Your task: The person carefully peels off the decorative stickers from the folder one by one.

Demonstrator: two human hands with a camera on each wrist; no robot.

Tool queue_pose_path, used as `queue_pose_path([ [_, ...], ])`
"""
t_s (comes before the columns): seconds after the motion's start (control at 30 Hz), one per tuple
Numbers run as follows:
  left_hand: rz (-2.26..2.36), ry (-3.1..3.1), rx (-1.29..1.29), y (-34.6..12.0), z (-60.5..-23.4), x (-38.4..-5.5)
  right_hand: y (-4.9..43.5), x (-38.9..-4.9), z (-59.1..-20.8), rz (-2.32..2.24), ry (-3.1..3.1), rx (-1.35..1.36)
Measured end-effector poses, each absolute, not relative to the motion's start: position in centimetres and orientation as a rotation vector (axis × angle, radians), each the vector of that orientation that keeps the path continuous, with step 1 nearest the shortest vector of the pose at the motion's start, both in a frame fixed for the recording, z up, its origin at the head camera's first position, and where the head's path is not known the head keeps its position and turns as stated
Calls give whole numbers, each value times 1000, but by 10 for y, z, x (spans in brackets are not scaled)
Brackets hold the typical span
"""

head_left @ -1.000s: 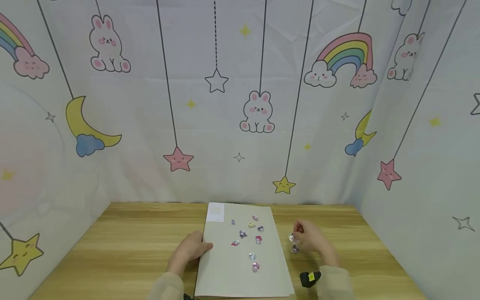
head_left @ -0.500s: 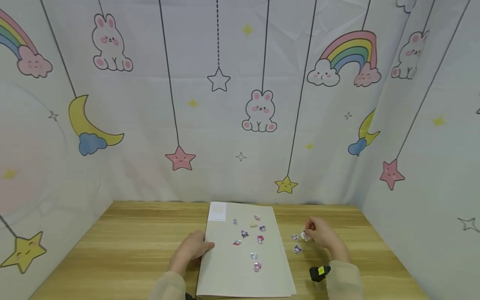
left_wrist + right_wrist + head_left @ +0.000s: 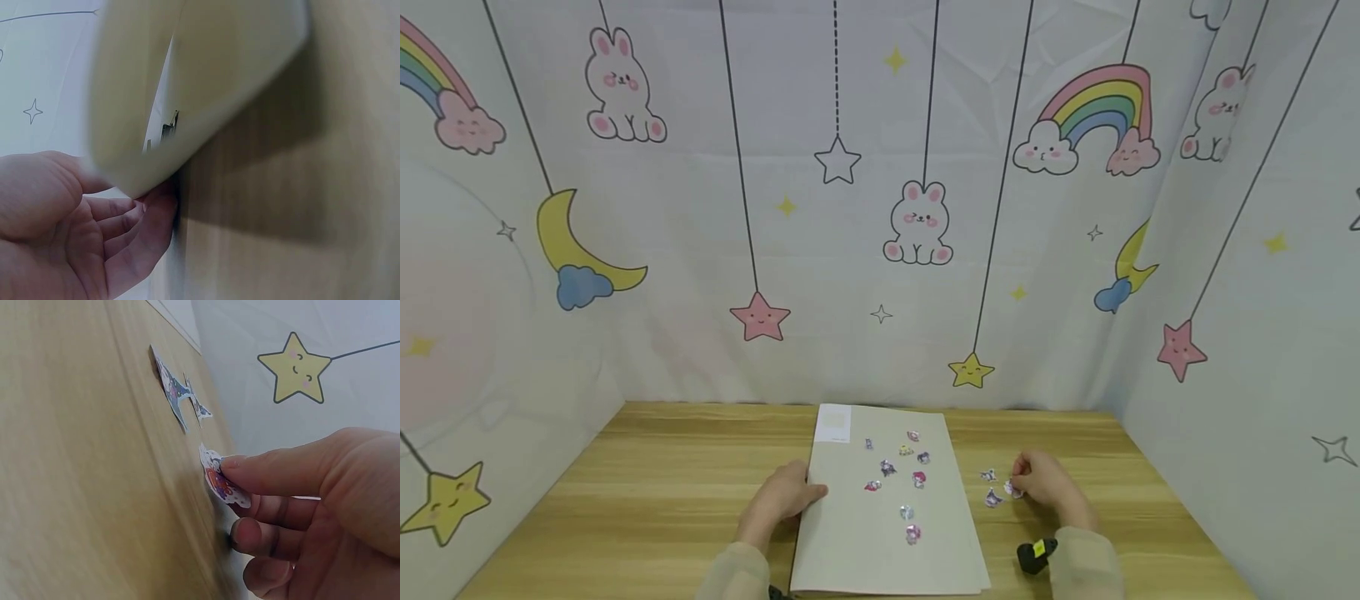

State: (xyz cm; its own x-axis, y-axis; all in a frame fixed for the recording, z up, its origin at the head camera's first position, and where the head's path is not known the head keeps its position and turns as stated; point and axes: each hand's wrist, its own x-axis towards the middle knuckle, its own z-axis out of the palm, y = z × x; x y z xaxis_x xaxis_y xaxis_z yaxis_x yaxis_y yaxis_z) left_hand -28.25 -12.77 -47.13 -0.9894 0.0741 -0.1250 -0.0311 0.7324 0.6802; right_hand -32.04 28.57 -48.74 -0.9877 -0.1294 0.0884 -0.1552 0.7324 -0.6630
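My left hand (image 3: pixel 786 492) grips the left edge of a cream paper folder (image 3: pixel 835 542), thumb on top and fingers underneath. In the left wrist view the folder's edge (image 3: pixel 144 178) curves up from the wood between thumb and fingers. To the right of the folder, my right hand (image 3: pixel 1048 483) pinches a small cut-out sticker (image 3: pixel 224 478) with white, red and purple print between thumb and forefinger, close over the table. Just left of it lie two more stickers, a purple one (image 3: pixel 993 498) and a smaller one (image 3: pixel 988 475).
Several small character stickers, such as a pink one (image 3: pixel 912 534), are spread over the folder. A white label (image 3: pixel 832 423) sits at its top left corner. The wooden table (image 3: pixel 662 500) ends at a printed curtain (image 3: pixel 835 250) behind and on both sides.
My right hand has drawn back to the right from the small stickers, then come slightly nearer, with one sticker in its fingers. My left hand has stayed on the folder's edge.
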Motion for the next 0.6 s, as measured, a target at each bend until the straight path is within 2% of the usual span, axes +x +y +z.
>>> queue_pose_path([
  [0.6,1091,2798,31,-127,-473,-282,286,-317,-487,1008,-2942,60],
])
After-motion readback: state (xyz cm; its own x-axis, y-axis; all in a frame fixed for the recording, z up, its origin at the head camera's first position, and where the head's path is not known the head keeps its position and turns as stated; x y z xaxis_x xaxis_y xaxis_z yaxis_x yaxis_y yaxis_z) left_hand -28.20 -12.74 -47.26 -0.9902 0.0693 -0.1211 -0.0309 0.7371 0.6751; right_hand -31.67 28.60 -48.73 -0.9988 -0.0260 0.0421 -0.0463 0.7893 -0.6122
